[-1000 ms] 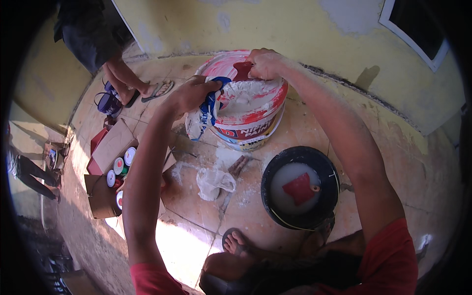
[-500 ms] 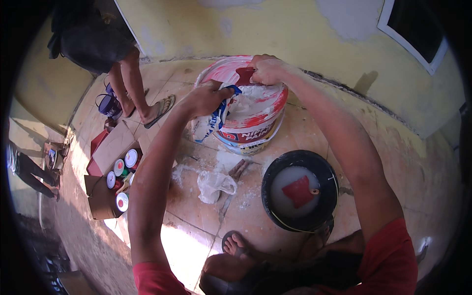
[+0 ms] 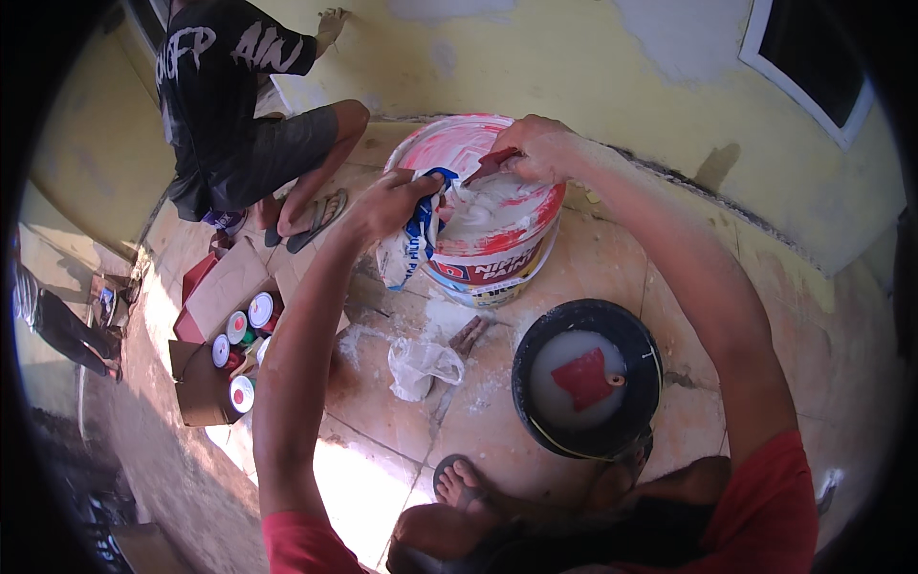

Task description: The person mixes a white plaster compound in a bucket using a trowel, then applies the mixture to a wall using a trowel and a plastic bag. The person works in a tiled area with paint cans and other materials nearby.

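Note:
A large paint bucket (image 3: 492,282) carries a lid (image 3: 512,232) smeared with red and pink, with white paste on it. My left hand (image 3: 397,196) grips a crumpled blue and white bag (image 3: 411,251) at the lid's left edge. My right hand (image 3: 537,153) holds a red scraper (image 3: 488,165) over the white paste. Nearer me, a black bucket (image 3: 531,416) holds milky liquid with a red tool (image 3: 579,378) in it. A small clear plastic bag (image 3: 421,368) lies beside a short brownish piece (image 3: 469,335) on the tiles.
A co-worker (image 3: 229,115) crouches at back left, one hand near the yellow wall (image 3: 478,57). An open cardboard box (image 3: 220,287) of paint cans sits left of my arm, and another person's legs (image 3: 72,330) show at far left. A white-framed window (image 3: 851,96) is at upper right.
The co-worker has crouched lower and turned toward the wall. My right hand and red scraper have shifted slightly right and down in view, with the scraper more tilted; my left hand still grips the bag.

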Motion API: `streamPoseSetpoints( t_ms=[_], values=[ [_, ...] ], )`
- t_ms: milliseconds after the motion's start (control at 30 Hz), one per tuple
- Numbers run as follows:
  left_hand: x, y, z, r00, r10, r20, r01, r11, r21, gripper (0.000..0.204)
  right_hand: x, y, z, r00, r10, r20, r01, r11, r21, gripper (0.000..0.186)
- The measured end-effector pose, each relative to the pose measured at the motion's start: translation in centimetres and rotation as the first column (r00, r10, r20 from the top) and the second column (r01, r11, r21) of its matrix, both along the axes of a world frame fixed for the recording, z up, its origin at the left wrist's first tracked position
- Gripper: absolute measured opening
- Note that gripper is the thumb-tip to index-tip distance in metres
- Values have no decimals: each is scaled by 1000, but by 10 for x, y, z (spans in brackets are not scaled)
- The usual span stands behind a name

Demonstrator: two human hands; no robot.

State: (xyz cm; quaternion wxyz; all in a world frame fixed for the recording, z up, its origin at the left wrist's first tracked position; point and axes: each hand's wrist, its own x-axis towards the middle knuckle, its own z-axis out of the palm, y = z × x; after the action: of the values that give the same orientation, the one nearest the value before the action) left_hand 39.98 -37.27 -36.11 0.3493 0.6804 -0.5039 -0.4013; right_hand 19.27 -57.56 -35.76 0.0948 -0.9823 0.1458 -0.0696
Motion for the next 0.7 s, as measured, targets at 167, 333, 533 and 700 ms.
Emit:
streamPoseSetpoints(
  t_ms=[167,333,533,700],
  values=[
    [-5,0,-6,982,80,-173,-70,995,65,40,-14,5,-8,961,179,209,-194,980,53,42],
    [-3,8,-2,992,71,-106,-55,987,151,41,-9,23,-9,939,304,162,-300,953,-47,44],
    [18,58,-21,979,199,-39,-199,980,16,40,-9,31,-10,914,405,-18,-405,908,-109,40],
    [26,109,-77,955,249,162,-235,967,-101,40,-25,-11,6,999,49,-7,-49,989,-140,37]
  ],
)
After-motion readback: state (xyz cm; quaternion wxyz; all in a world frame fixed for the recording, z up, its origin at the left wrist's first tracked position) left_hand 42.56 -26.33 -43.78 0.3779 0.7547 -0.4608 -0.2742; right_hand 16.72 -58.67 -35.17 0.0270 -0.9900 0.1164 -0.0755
